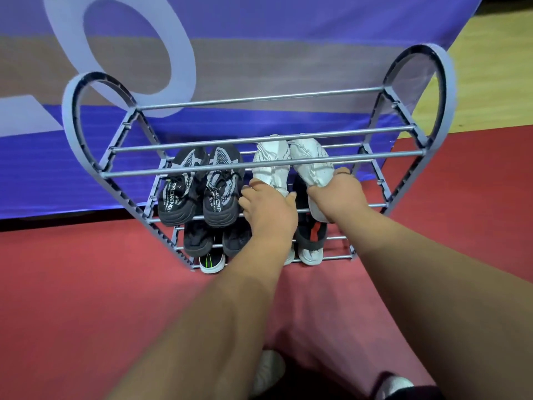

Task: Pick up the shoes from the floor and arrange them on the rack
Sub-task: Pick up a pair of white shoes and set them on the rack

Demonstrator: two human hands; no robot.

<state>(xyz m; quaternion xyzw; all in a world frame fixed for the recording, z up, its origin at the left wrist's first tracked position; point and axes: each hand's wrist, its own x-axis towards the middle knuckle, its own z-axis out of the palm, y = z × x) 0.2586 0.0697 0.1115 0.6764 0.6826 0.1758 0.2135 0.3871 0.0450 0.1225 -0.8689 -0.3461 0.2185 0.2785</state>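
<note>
From where I stand, the red floor (86, 284) lies nearest, and both bare arms reach over it to the rack (70, 125). The left hand (268, 210) has its fingers curled over the heel of one shoe of the white pair (272, 164). The right hand (337, 194) grips the heel of the other. The pair sits on a middle shelf with toes pointing to the back under the upper bars, just beside a black pair (202, 186).

These look like light, soft knit sneakers. The upper would likely crumple if pinched, so the firmer heel and sole seem the place to hold. With only bars beneath, each sole needs to span two of them or it may tip through. A blue banner (259, 39) hangs behind.
</note>
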